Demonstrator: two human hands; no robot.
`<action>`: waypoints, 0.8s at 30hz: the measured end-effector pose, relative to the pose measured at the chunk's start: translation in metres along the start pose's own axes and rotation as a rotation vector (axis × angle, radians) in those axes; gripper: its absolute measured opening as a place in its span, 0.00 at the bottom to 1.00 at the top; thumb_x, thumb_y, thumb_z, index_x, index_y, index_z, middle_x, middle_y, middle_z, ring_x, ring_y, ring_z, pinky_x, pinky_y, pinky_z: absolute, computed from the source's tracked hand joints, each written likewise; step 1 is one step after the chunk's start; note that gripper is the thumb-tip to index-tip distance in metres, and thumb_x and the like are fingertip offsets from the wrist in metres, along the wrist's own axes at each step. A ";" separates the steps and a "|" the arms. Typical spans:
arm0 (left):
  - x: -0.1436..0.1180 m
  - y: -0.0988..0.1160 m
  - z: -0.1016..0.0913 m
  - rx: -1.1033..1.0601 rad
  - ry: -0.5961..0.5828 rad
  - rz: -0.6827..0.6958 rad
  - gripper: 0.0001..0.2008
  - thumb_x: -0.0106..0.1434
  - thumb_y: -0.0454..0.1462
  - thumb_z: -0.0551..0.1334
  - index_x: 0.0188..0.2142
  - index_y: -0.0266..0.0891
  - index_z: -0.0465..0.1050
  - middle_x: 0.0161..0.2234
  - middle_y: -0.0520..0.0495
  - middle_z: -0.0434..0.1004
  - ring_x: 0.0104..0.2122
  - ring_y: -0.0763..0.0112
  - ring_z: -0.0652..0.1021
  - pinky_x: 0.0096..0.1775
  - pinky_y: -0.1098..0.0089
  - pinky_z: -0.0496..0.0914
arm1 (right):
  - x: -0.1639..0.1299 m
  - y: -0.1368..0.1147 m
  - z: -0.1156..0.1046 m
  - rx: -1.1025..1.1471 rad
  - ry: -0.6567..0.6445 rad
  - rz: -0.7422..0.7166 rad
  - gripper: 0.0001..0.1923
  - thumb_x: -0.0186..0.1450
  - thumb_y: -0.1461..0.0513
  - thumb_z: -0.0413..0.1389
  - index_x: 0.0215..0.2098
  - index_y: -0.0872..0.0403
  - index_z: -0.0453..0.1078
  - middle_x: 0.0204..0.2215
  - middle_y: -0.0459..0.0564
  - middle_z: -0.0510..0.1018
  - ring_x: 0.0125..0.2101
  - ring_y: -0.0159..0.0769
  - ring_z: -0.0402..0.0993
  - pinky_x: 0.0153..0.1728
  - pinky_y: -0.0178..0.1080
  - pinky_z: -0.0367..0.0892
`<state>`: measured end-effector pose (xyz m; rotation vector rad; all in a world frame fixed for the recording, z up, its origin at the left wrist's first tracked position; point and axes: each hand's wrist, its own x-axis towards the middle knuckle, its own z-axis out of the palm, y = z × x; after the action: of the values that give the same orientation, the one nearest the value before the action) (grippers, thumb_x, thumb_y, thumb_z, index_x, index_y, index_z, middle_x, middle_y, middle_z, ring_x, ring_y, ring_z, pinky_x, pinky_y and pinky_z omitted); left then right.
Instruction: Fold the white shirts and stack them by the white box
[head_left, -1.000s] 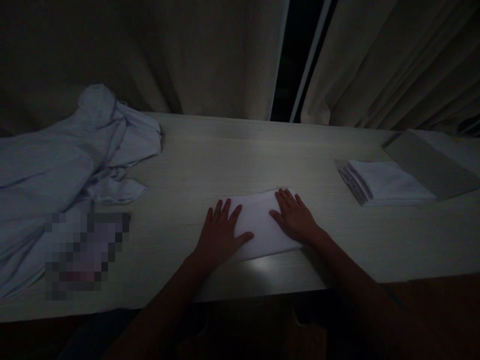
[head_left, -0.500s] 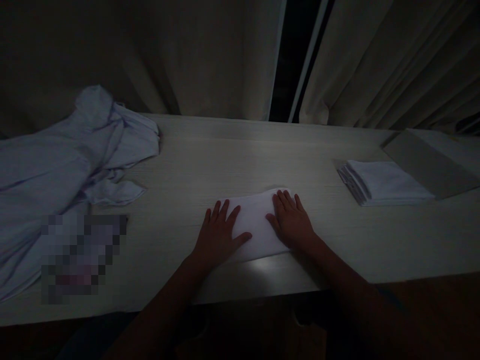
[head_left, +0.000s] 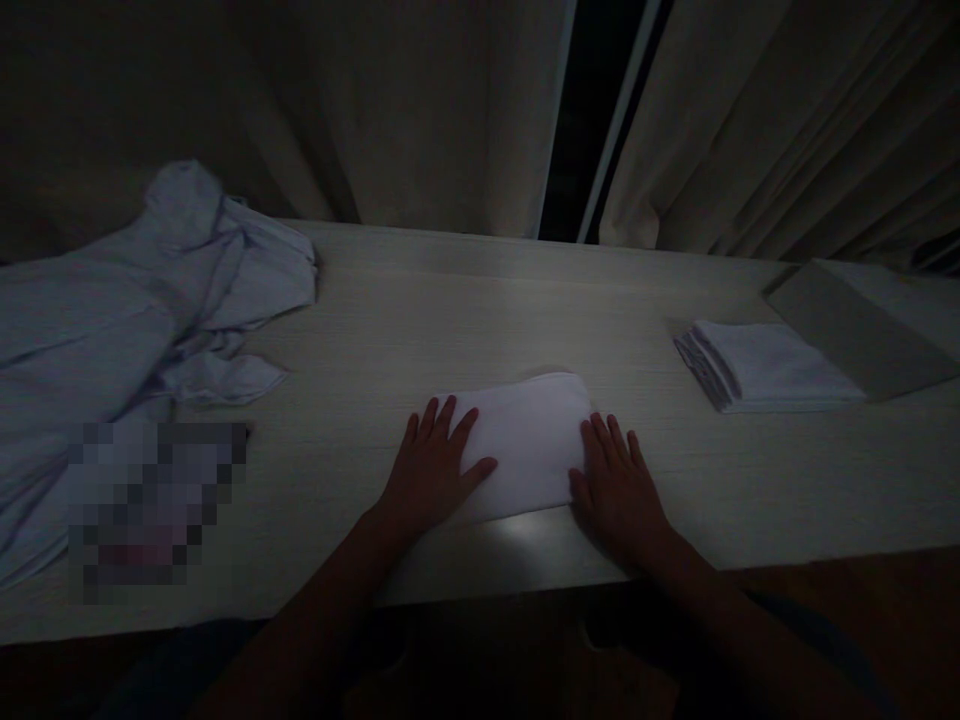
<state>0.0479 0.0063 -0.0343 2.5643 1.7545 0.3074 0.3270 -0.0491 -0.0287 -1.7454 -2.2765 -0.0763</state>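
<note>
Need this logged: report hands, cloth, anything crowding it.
Left hand spread on cloth; right hand at its right edge. Cloth flat on table. Crumpled heap left, folded stack right, both apart.

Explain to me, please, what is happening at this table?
A person has both hands at a white cloth lying flat on the table. The left hand is spread over its left part; the right hand is at its right edge, fingers extended. Neither hand grips it. To the right is a stack of folded cloth, and to the left a loose, crumpled heap of pale cloth.
</note>
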 end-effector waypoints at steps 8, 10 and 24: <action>-0.013 0.041 -0.034 0.070 0.051 0.233 0.33 0.65 0.54 0.51 0.65 0.43 0.53 0.69 0.43 0.45 0.68 0.52 0.42 0.65 0.43 0.40 | -0.008 0.015 0.000 -0.003 -0.025 0.031 0.37 0.69 0.58 0.43 0.71 0.59 0.32 0.69 0.60 0.46 0.68 0.52 0.38 0.64 0.60 0.47; -0.021 0.050 -0.030 0.034 0.011 0.266 0.37 0.62 0.58 0.53 0.66 0.47 0.51 0.70 0.44 0.44 0.68 0.50 0.43 0.65 0.42 0.42 | -0.004 0.015 -0.006 -0.002 -0.024 0.025 0.37 0.68 0.59 0.44 0.71 0.57 0.33 0.69 0.57 0.44 0.68 0.52 0.37 0.64 0.60 0.47; -0.043 0.048 -0.015 -0.010 -0.047 0.281 0.47 0.55 0.63 0.57 0.68 0.49 0.45 0.70 0.42 0.40 0.68 0.45 0.43 0.63 0.39 0.43 | -0.026 0.020 -0.011 0.100 -0.034 -0.275 0.39 0.66 0.49 0.53 0.68 0.57 0.48 0.68 0.60 0.49 0.67 0.50 0.41 0.63 0.58 0.53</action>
<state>0.0745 -0.0530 -0.0204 2.7847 1.3731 0.2558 0.3541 -0.0700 -0.0269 -1.3875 -2.4851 0.0136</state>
